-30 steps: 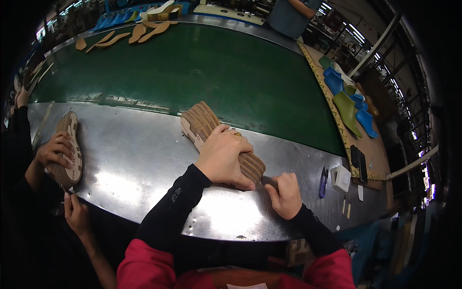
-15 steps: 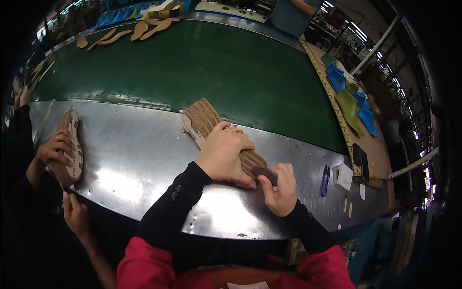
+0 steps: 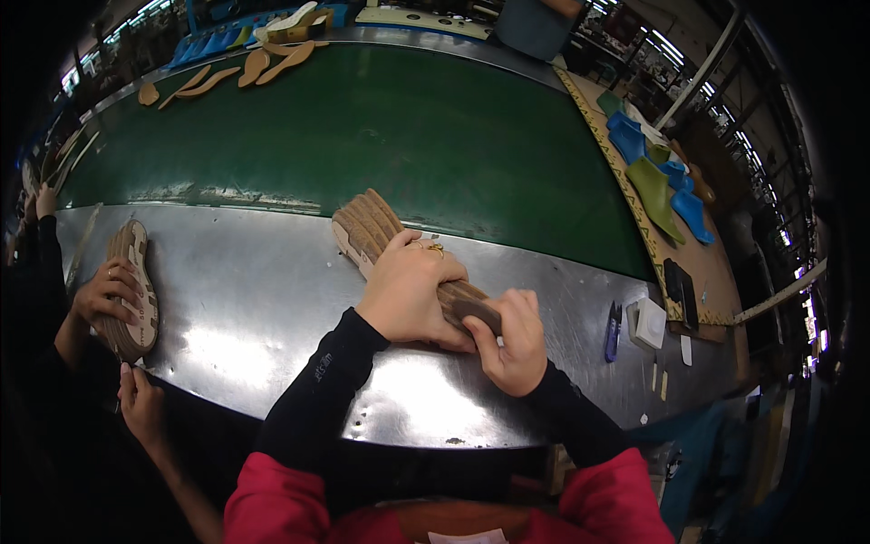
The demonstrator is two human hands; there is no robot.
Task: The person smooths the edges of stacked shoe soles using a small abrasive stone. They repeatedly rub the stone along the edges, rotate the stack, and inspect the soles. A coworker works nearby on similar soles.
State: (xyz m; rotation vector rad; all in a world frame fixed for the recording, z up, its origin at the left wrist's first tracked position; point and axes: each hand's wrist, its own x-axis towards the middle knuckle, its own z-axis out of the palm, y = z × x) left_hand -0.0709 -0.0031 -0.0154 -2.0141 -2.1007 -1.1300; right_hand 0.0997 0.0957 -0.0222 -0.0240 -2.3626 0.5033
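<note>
A stack of brown, wood-toned shoe soles [image 3: 370,228] slants across the metal table edge, its pale side facing left. My left hand [image 3: 412,288] is wrapped over the middle of the stack, thumb toward me. In my right hand [image 3: 515,349] is a dark brown flat piece with a rounded edge [image 3: 480,314], pinched between thumb and fingers. That piece lies against the near right end of the stack; whether it is separate from the soles I cannot tell.
At the left, a co-worker's hand [image 3: 109,295] grips a similar sole stack [image 3: 140,263]. A green belt [image 3: 390,136] runs beyond the metal strip [image 3: 245,308]. Purple snips [image 3: 613,331], a white box [image 3: 646,323] and blue and green shoe lasts [image 3: 654,195] are on the right.
My right hand and the dark piece have shifted slightly up and left along the stack's end. My left hand keeps its grip. The whole view has moved a little.
</note>
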